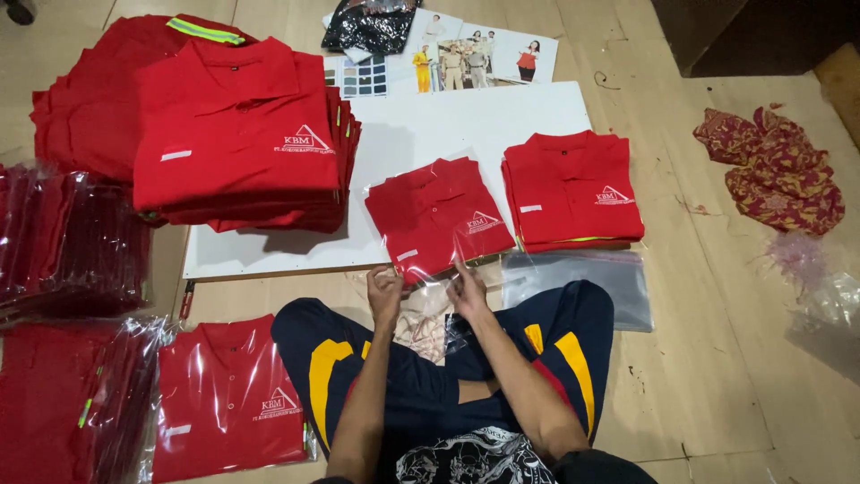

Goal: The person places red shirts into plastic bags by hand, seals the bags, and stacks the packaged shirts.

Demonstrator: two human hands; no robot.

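Observation:
A folded red polo shirt in a clear plastic bag (437, 215) lies on the white board (466, 116) in front of me. My left hand (385, 291) pinches the bag's open near edge on the left. My right hand (467, 289) holds the same edge on the right. Both hands rest above my crossed legs in dark trousers with yellow stripes.
A tall stack of folded red shirts (237, 134) stands at the left of the board, a small stack (571, 190) at the right. Empty clear bags (578, 273) lie beside my right knee. Bagged shirts (228, 394) pile at my left. A patterned cloth (775, 170) lies far right.

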